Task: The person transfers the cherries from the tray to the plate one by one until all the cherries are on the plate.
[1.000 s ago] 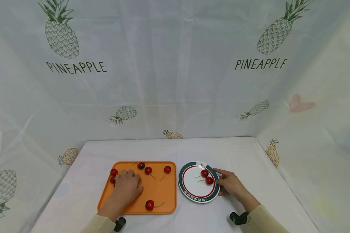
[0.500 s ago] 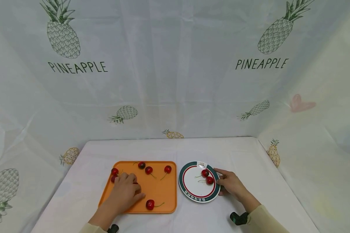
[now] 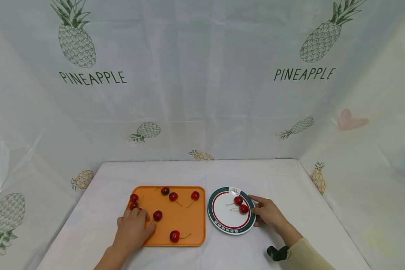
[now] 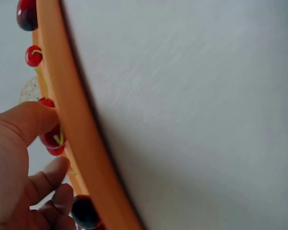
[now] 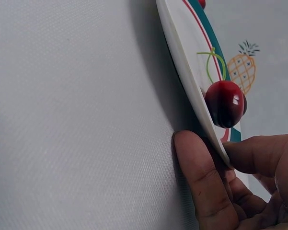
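My left hand [image 3: 132, 229] reaches over the left part of an orange tray [image 3: 185, 221]. In the left wrist view its thumb [image 4: 36, 120] and fingers are spread apart, with cherries [image 4: 52, 139] seen beyond the gap. One dark red cherry [image 3: 157, 215] lies on the tray just past the thumb. Two more cherries [image 3: 134, 204] sit by the fingertips at the tray's left edge; another is partly hidden by the fingers. My right hand [image 3: 271, 215] pinches the right rim of a white plate [image 3: 222, 210] with a green border. Two cherries with stems [image 3: 243, 209] lie on that plate.
Along the tray's far side are several cherries [image 3: 173, 197], and one [image 3: 174, 236] lies near its front edge. The tray and plate stand side by side on a white-covered table [image 3: 175, 174]. A pineapple-printed cloth [image 3: 202, 93] hangs behind.
My left hand has drawn back left and toward me, uncovering a cherry on the tray that it was over. The right hand keeps its grip on the plate.
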Demonstrator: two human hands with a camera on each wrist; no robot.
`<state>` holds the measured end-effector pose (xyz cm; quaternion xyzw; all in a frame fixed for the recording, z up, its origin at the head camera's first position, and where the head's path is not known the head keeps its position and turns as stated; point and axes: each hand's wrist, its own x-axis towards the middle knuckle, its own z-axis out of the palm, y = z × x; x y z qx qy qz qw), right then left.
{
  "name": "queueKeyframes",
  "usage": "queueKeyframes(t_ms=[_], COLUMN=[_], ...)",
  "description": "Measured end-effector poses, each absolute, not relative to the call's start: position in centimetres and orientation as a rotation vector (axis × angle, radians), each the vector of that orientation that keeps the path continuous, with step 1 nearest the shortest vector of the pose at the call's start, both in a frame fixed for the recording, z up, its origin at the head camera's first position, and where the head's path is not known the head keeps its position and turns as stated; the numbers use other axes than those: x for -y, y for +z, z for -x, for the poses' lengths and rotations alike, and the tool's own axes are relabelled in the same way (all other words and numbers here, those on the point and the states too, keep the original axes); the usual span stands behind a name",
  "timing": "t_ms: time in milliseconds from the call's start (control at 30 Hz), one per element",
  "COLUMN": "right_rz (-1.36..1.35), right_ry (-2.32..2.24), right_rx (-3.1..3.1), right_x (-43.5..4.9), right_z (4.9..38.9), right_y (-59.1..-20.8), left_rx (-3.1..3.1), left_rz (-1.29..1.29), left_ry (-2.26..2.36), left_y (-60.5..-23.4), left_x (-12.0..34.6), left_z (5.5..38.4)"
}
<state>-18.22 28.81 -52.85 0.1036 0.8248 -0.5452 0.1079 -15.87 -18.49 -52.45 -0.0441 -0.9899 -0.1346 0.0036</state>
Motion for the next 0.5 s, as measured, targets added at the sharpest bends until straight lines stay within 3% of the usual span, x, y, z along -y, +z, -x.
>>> queueKeyframes(t_ms=[500], right_rz=[-0.317], right_ry=[-1.585], right_rx=[-2.425], right_x=[-28.74], right_z=[18.29], right_y=[-52.76], left_rx=[3.057], left_rz=[0.132], left_ry=[-0.315], left_y=[-52.69], left_x=[18.32], left_z=[15.75])
